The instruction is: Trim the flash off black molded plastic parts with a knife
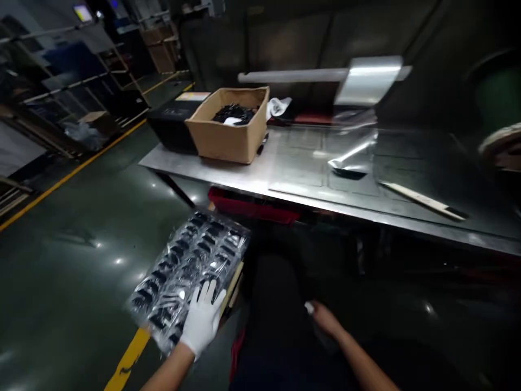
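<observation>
The table (293, 168) is flanked on the left, across the floor, by the racks (87, 87). On its left end the carton (222, 142) is set, with parts (235, 113) held in it and the case (171, 127) placed just left of it. Along the back the tube (293, 76) is seen, its right part overlapped by film (366, 81). The stick (425, 201) is laid to the right. Under the front edge the bin (254, 207) is placed; before it, to the left, the pack (191, 260) is seen.

To your left, racks (69, 87) stand beyond a yellow floor line (77, 171); a red bin (252, 208) sits below the tabletop (240, 175).
</observation>
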`<state>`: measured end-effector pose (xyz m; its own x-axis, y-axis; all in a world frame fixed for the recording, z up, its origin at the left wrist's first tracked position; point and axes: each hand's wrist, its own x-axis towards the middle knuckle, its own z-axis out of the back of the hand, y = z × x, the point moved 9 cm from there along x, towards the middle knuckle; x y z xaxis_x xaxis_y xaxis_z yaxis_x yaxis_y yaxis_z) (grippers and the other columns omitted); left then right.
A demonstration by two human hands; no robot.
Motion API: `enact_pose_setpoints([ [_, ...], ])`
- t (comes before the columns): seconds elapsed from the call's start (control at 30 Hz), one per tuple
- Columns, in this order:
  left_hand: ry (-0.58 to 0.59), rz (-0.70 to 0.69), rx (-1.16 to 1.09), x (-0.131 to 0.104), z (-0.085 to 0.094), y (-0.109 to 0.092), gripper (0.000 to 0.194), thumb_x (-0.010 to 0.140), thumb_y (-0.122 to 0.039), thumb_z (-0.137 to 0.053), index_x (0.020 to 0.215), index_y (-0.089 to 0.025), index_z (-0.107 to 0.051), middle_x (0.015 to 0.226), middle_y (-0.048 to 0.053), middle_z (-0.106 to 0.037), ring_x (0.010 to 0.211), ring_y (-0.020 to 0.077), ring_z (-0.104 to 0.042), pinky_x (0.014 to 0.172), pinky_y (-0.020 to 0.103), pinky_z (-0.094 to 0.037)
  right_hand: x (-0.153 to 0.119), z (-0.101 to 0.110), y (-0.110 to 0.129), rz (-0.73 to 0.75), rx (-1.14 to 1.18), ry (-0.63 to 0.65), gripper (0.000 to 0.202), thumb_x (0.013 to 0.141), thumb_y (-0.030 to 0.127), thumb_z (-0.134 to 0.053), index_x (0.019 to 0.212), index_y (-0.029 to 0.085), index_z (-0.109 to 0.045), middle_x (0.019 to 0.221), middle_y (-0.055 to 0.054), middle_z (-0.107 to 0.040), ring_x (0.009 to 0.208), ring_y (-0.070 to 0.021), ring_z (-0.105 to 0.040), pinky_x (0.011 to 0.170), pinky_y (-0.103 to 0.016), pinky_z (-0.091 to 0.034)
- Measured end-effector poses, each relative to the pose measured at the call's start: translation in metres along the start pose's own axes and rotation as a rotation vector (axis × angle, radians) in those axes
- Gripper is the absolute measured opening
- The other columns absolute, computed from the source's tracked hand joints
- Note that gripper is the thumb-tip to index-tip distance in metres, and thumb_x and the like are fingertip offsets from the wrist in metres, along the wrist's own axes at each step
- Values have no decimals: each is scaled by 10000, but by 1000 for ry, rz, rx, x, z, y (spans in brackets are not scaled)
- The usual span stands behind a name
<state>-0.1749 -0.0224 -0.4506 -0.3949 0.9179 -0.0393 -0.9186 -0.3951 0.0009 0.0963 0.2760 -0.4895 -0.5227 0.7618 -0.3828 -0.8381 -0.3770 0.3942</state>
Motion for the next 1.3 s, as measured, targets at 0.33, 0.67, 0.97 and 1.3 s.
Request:
enact_pose_setpoints([
  [0.33, -61, 118, -135, -22, -3, 31, 686, 931, -436, -636, 1564, -220, -490, 1672, 159, -385, 1553, 369, -317, 1281, 582, -187, -21, -79, 288, 958, -191, 37, 625, 893, 175, -592, 1517, 202, -556, 1655, -77, -443, 1572, -260, -315, 1309, -436, -266],
  [0.67, -65, 197, -183, -13, -5, 49, 773, 932, -459, -593, 1580, -75, -421, 1663, 209, -378, 1563, 396, -293, 1285, 584, -197, -35, -149, 320, 1138, -311, 116, 638, 1032, 288, -493, 1616, 62, -366, 1702, -212, -258, 1598, -367, -224, 1305, -579, -202],
  [0.97, -60, 346, -122, 84, 15, 157, 710, 1042, -461, -386, 1621, -57, -313, 1733, 226, -173, 1607, 424, -117, 1274, 657, -82, -27, -155, 317, 1126, -304, 147, 631, 1066, 310, -440, 1625, 41, -328, 1713, -207, -231, 1604, -372, -194, 1317, -582, -167],
  [1.3, -9, 352, -83, 97, -2, 174, 708, 1036, -493, -389, 1603, -70, -354, 1705, 229, -272, 1582, 413, -214, 1267, 629, -147, -23, -157, 316, 1102, -292, 171, 636, 1076, 359, -415, 1613, 24, -346, 1711, -219, -240, 1603, -381, -193, 1318, -586, -148],
])
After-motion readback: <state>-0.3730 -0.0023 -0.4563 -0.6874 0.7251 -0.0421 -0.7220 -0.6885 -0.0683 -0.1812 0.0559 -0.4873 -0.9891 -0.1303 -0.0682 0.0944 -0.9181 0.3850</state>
